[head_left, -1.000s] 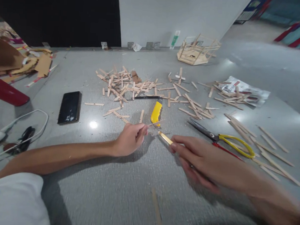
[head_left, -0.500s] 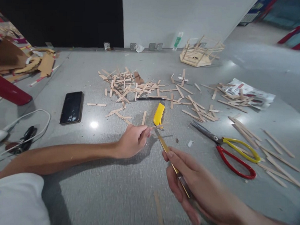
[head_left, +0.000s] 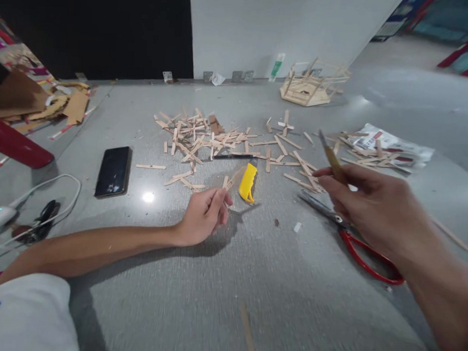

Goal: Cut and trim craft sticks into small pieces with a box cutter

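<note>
Pinched between the fingertips of my left hand (head_left: pixel 203 215) is a thin wooden stick (head_left: pixel 238 176), its free end pointing up and to the right. My right hand (head_left: pixel 378 210) is closed around a slim gold-coloured craft knife (head_left: pixel 332 157), blade pointing up and left. It is raised over a pair of scissors (head_left: pixel 370 261) with one red handle showing; the other handle is hidden behind the hand. A yellow-handled cutter (head_left: pixel 248 181) lies on the table just right of my left fingertips. Behind it is a heap of cut wooden sticks (head_left: pixel 197 137).
A phone (head_left: pixel 113 171) and a white cable (head_left: pixel 76 189) lie at the left, near a red cylinder (head_left: pixel 18 143). A wooden stick frame (head_left: pixel 307 93) and a green-labelled tube (head_left: pixel 276 67) stand by the back panel. A plastic packet (head_left: pixel 402 144) lies at the right under sticks.
My right hand has moved up and to the right with the craft knife, away from my left hand. The stick in my left hand has tilted more upward.
</note>
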`<state>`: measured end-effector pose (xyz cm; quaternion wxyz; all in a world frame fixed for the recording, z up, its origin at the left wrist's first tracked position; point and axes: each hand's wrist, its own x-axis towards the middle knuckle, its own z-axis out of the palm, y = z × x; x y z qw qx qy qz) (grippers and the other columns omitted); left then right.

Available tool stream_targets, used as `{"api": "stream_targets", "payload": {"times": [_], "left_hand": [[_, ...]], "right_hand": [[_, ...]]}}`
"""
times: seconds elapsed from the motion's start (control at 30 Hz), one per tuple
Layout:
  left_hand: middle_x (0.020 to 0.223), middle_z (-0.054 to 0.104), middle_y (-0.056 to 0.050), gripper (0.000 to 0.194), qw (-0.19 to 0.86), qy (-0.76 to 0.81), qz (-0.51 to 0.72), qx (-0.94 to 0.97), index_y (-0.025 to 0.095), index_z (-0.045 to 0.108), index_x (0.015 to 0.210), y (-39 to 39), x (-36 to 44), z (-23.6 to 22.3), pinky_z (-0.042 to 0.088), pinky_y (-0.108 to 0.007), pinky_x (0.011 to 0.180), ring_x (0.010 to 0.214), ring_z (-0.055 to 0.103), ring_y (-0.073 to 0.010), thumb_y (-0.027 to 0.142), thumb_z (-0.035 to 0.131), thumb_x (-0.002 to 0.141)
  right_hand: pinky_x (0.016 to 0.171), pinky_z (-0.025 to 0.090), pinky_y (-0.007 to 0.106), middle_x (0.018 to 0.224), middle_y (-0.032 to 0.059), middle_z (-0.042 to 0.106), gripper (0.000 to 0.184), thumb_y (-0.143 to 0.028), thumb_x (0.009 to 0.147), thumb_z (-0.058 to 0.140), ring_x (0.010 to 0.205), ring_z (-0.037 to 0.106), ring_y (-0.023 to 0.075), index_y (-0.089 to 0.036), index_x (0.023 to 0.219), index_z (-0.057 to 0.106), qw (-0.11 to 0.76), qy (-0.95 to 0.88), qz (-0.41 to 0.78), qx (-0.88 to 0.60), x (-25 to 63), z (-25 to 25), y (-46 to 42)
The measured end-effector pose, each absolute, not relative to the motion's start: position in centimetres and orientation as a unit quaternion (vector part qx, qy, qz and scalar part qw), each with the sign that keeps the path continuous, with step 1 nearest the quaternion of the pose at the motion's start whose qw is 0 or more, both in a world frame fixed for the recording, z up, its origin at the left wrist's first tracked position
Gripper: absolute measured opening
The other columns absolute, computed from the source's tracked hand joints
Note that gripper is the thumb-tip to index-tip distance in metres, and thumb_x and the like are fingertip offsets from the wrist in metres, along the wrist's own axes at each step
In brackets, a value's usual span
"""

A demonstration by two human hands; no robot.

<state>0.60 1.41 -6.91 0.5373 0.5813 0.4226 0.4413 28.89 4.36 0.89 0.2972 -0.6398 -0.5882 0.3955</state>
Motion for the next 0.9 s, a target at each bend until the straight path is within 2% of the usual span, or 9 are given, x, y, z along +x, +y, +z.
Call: {"api": "stream_targets", "payload": {"times": [0.03, 0.1, 0.23, 0.33, 0.5, 0.7, 0.9], "left_hand": [[0.054, 0.055, 0.005, 0.048, 0.537, 0.409, 0.454, 0.581, 0.017, 0.056, 0.087, 1.3, 0.6, -7.0, 0.030, -0.016, 0.031, 0.032, 0.041, -0.0050, 0.060, 0.041, 0.102], [0.056, 0.056, 0.005, 0.046, 0.538, 0.386, 0.472, 0.582, 0.017, 0.055, 0.089, 1.2, 0.5, -7.1, 0.031, -0.016, 0.032, 0.032, 0.043, -0.0045, 0.058, 0.040, 0.104], [0.057, 0.057, 0.005, 0.042, 0.535, 0.369, 0.479, 0.591, 0.017, 0.054, 0.092, 0.9, 0.5, -7.1, 0.033, -0.015, 0.034, 0.033, 0.045, -0.0043, 0.053, 0.039, 0.106], [0.058, 0.058, 0.004, 0.041, 0.530, 0.369, 0.471, 0.601, 0.017, 0.053, 0.092, 0.8, 0.6, -6.9, 0.035, -0.016, 0.034, 0.034, 0.045, -0.0043, 0.052, 0.038, 0.106], [0.057, 0.058, 0.004, 0.039, 0.531, 0.366, 0.471, 0.602, 0.017, 0.053, 0.092, 0.7, 0.6, -6.7, 0.034, -0.015, 0.034, 0.034, 0.045, -0.0040, 0.049, 0.037, 0.107], [0.059, 0.058, 0.004, 0.036, 0.532, 0.344, 0.485, 0.602, 0.016, 0.053, 0.091, 0.8, 0.6, -7.1, 0.034, -0.013, 0.033, 0.034, 0.044, -0.0026, 0.045, 0.038, 0.108], [0.058, 0.058, 0.004, 0.035, 0.536, 0.345, 0.482, 0.601, 0.016, 0.054, 0.093, 0.8, 0.7, -7.0, 0.035, -0.013, 0.033, 0.033, 0.044, -0.0031, 0.044, 0.038, 0.109]], "right_hand": [[0.045, 0.025, 0.029, 0.059, -0.0026, 0.044, 0.038, -0.063, 0.087, 0.065, 0.050, 0.034, 0.0130, -0.030, 0.106, 0.066, 0.319, -0.583, 0.346, -0.662, 28.4, 0.2, 4.7], [0.049, 0.032, 0.029, 0.063, -0.0017, 0.048, 0.038, -0.060, 0.089, 0.062, 0.054, 0.042, 0.0147, -0.027, 0.106, 0.066, 0.357, -0.587, 0.336, -0.644, 27.2, -1.2, 4.8], [0.046, 0.024, 0.028, 0.055, -0.0070, 0.034, 0.041, -0.065, 0.092, 0.054, 0.047, 0.032, 0.0116, -0.024, 0.086, 0.057, 0.355, -0.601, 0.406, -0.590, 25.1, -3.6, 4.2], [0.046, 0.025, 0.027, 0.053, -0.0069, 0.036, 0.042, -0.062, 0.094, 0.052, 0.046, 0.036, 0.0105, -0.025, 0.076, 0.047, 0.316, -0.607, 0.427, -0.592, 24.2, -5.0, 3.6], [0.047, 0.030, 0.026, 0.058, -0.0072, 0.039, 0.029, -0.052, 0.100, 0.044, 0.049, 0.037, 0.0112, -0.024, 0.095, 0.051, 0.270, -0.643, 0.447, -0.560, 24.0, -6.2, 2.9], [0.042, 0.028, 0.025, 0.079, -0.0030, 0.052, 0.022, -0.044, 0.099, 0.047, 0.045, 0.035, 0.0078, -0.025, 0.109, 0.047, 0.320, -0.615, 0.516, -0.504, 24.1, -6.9, 3.0], [0.039, 0.024, 0.025, 0.084, -0.0024, 0.055, 0.022, -0.036, 0.097, 0.049, 0.043, 0.031, 0.0066, -0.025, 0.116, 0.049, 0.340, -0.566, 0.571, -0.488, 23.7, -6.4, 2.8]]}}
